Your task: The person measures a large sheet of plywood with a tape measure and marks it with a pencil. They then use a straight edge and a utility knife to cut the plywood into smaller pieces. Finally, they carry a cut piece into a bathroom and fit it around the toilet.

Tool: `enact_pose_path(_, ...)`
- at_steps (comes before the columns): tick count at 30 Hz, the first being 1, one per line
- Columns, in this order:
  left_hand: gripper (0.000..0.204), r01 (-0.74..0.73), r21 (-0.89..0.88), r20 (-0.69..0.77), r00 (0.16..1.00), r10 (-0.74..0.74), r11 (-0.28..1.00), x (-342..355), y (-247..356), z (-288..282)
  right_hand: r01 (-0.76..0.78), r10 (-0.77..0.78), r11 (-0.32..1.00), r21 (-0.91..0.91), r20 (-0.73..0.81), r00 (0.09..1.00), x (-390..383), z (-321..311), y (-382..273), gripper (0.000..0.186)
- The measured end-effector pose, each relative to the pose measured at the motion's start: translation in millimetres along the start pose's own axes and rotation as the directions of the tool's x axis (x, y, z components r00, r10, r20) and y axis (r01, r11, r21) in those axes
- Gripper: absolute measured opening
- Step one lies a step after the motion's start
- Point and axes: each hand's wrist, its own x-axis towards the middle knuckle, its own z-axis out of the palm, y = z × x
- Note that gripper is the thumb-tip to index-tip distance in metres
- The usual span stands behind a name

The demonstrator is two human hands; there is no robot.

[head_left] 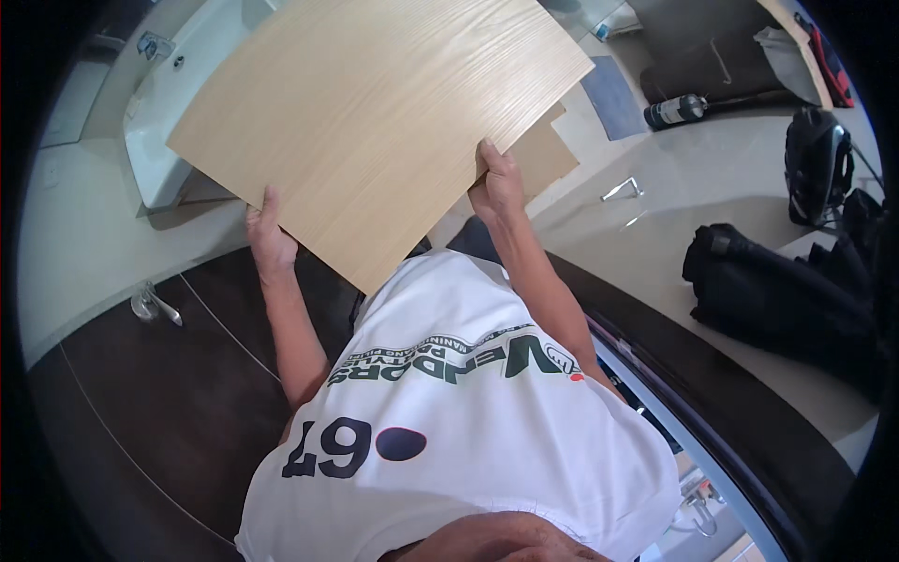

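Note:
A large, flat board point(375, 122) with light wood grain is held out in front of me, one corner pointing back toward my shirt. My left hand point(270, 234) grips its lower left edge, thumb on the upper face and fingers hidden beneath. On the right edge, my right hand point(499, 183) holds it the same way, thumb on top. The board is tilted and spans the space between a white sink at left and the tiled wall at right. Its far edge runs out of the picture at the top.
A white sink point(150, 169) with a metal tap point(155, 45) stands at far left. Below it, a lever handle point(155, 304) sits on a dark panel. To the right are a metal hook-like handle point(623, 189), a black bottle point(676, 111), black bags point(777, 281) and a grey-blue mat point(613, 98).

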Motion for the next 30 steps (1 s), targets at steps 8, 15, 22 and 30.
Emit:
enact_pose_path(8,0.039,0.089,-0.269,0.016,0.996,-0.088,0.959,53.8,-39.7,-17.5,0.05,-0.05,0.999,-0.001,0.09,0.995,110.0,28.3,-5.1,0.039)
enact_pose_path(15,0.032,0.0,-0.252,-0.055,0.998,-0.015,0.968,99.7,-59.4,54.5,0.233,-0.238,0.968,-0.088,-0.053,0.97,232.3,25.8,-28.8,0.038)
enact_pose_path(22,0.035,0.028,-0.276,-0.148,0.987,-0.071,0.961,143.5,-107.4,125.9,0.239,-0.236,0.96,-0.147,0.037,0.971,334.7,29.1,-89.1,0.04)
enact_pose_path(30,0.039,-0.006,-0.257,-0.25,0.966,-0.06,0.966,158.1,-127.4,196.6,0.215,-0.217,0.947,-0.237,0.016,0.976,432.5,43.5,-118.8,0.023)
